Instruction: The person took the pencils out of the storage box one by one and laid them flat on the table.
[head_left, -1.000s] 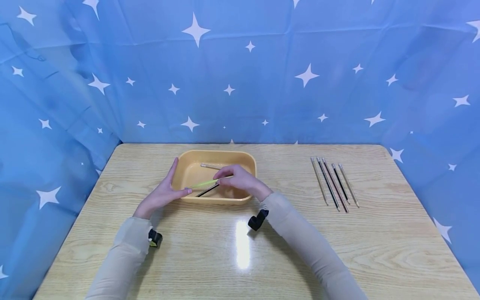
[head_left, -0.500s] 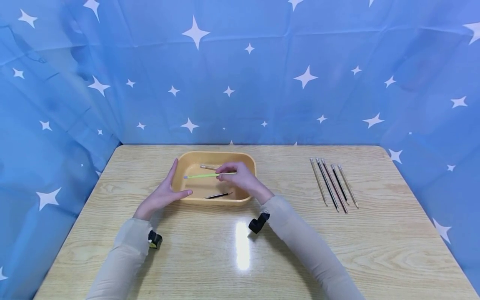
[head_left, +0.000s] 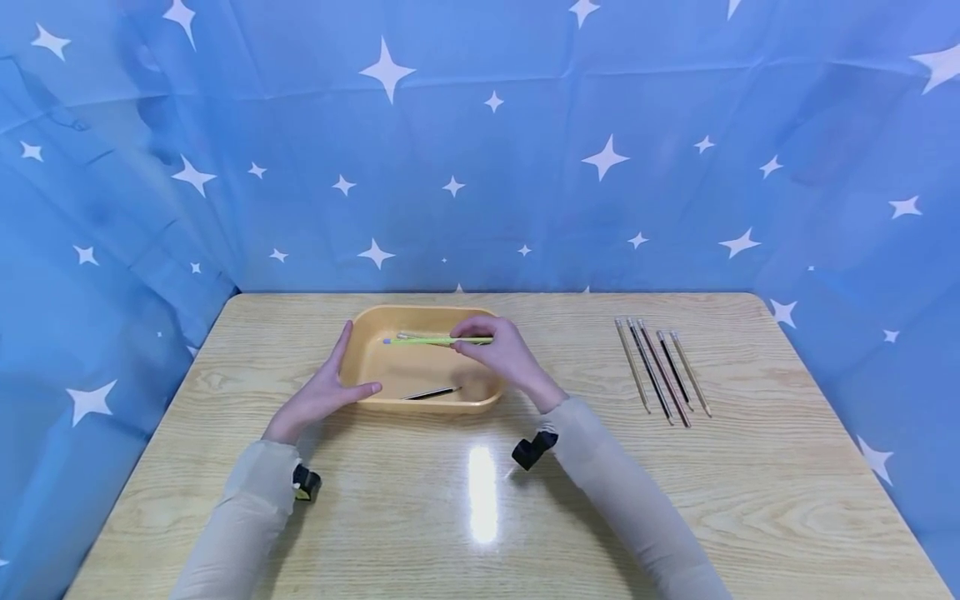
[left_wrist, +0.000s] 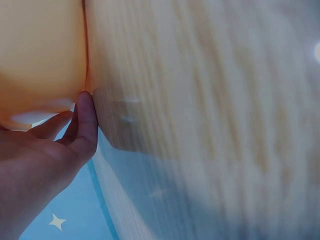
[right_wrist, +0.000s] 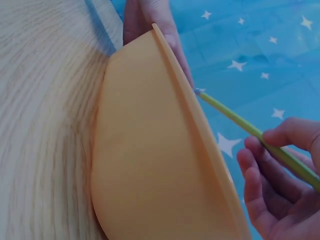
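Observation:
A yellow-green pencil [head_left: 427, 341] with a bluish end is pinched between the thumb and fingers of my right hand [head_left: 498, 346], in the head view. It hangs above the inside of an orange plastic tray [head_left: 420, 406], its bluish end pointing left. The right wrist view shows the pencil [right_wrist: 240, 120] slanting past the tray's rim. Fairly straight, my left hand [head_left: 322, 392] spreads around the tray's left front corner, thumb at the front rim. Inside the tray lie a dark pencil [head_left: 431, 393] near the front wall and a light pencil [head_left: 405, 336] at the back, partly covered.
Several pencils [head_left: 654, 371] lie side by side on the right of the wooden table [head_left: 600, 533]. A blue curtain with white stars [head_left: 465, 225] stands behind the table and along its sides.
My right hand has lifted the yellow-green pencil and moved it up and right, turning it level. The dark pencil now lies flatter near the front wall. My left hand stays at the tray.

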